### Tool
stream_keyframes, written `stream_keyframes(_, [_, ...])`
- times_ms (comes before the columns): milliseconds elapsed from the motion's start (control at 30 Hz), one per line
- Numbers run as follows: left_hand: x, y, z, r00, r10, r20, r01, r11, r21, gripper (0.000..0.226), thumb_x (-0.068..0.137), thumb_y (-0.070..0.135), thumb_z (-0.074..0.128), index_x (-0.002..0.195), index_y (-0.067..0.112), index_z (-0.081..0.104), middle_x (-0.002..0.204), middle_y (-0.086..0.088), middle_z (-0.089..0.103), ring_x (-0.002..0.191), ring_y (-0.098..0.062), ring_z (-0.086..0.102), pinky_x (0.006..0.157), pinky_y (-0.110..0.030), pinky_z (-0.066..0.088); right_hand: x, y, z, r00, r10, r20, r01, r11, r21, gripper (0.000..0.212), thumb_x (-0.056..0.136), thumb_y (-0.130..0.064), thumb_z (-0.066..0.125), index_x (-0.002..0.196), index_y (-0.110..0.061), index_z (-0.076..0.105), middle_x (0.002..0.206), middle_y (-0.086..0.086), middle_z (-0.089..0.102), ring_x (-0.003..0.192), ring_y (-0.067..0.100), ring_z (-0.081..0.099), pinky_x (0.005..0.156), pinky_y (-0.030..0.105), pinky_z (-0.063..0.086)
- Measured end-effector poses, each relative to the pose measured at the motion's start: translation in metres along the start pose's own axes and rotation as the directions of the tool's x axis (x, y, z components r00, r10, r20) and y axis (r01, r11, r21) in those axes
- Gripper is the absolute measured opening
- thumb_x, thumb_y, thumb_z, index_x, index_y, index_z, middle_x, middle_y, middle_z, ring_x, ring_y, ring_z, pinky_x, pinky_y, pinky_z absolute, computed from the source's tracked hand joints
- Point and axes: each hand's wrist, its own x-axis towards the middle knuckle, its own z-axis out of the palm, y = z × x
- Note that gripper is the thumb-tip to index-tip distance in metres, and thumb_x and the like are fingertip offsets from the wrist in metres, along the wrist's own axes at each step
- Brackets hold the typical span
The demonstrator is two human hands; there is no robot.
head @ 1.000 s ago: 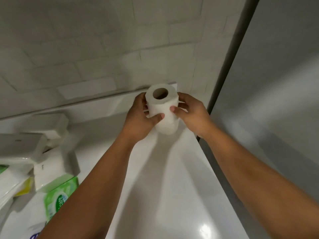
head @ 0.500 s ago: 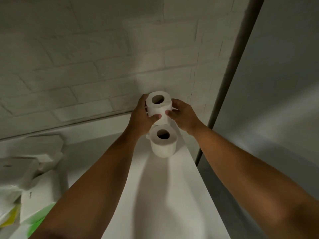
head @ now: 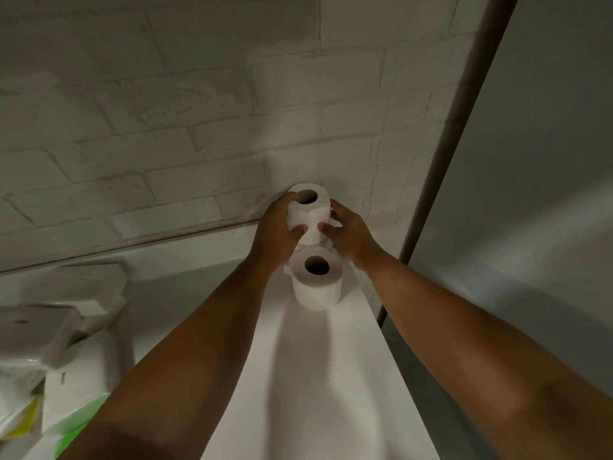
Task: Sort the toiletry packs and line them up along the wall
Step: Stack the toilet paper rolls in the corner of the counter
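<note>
Now I'm holding a roll (head: 308,218) close by the wall (head: 199,127), left hand (head: 274,234) and right hand (head: 349,239) curling their fingers round it. A second roll (head: 317,287) is standing just in front, near the right edge of the counter (head: 331,376), which is lying open leftward.

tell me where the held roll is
Head view, centre: the held roll is gripped between the left hand and right hand by the brick wall, just behind the free roll on the counter.

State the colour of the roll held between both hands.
Plain white roll, no print; head view shows it best.
</note>
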Motion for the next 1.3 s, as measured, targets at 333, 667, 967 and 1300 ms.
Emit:
stream_keyframes(333, [-0.010, 0.008, -0.009, 1.000, -0.017, 0.013, 0.016, 0.996, 0.086, 0.074, 0.085, 0.017, 0.075, 0.149, 0.023, 0.038, 0.151, 0.000, 0.044, 0.135, -0.019, 0.045, 0.109, -0.029, 0.037, -0.012, -0.012, -0.002, 0.999, 0.032, -0.019, -0.034, 0.989, -0.142, 0.050, 0.092, -0.035, 0.063, 0.138, -0.032, 0.047, 0.134, -0.004, 0.058, 0.120, 0.016, 0.055, 0.104, 0.038, 0.046])
stream_keyframes(667, [-0.111, 0.030, -0.075, 0.997, 0.050, -0.050, -0.038, 0.973, 0.226, 0.049, 0.090, 0.027, 0.068, 0.136, 0.023, 0.052, 0.141, 0.004, 0.052, 0.128, -0.019, 0.046, 0.102, -0.023, 0.034, -0.110, -0.070, 0.033, 0.958, -0.264, -0.110, 0.224, 0.932, -0.286, 0.045, 0.092, -0.021, 0.064, 0.135, -0.017, 0.054, 0.140, 0.001, 0.054, 0.124, 0.018, 0.052, 0.106, 0.028, 0.040])
stream_keyframes(967, [-0.268, -0.001, -0.187, 0.997, -0.010, -0.073, 0.031, 0.957, 0.289, 0.041, 0.087, 0.026, 0.070, 0.128, 0.022, 0.062, 0.135, 0.007, 0.055, 0.127, -0.017, 0.048, 0.102, -0.012, 0.031, -0.221, -0.105, 0.134, 0.954, -0.280, 0.103, 0.297, 0.920, -0.256, 0.044, 0.092, -0.026, 0.064, 0.135, -0.024, 0.055, 0.143, -0.007, 0.048, 0.136, 0.006, 0.039, 0.112, 0.020, 0.028])
stream_keyframes(1300, [-0.440, -0.054, -0.330, 0.981, -0.167, -0.094, 0.189, 0.926, 0.327, 0.040, 0.089, 0.028, 0.071, 0.127, 0.027, 0.061, 0.136, 0.011, 0.054, 0.127, -0.011, 0.046, 0.106, -0.023, 0.035, -0.344, -0.133, 0.307, 0.892, -0.233, 0.386, 0.314, 0.936, -0.161, 0.045, 0.090, -0.026, 0.067, 0.134, -0.028, 0.056, 0.141, -0.012, 0.050, 0.134, 0.001, 0.040, 0.111, 0.015, 0.030])
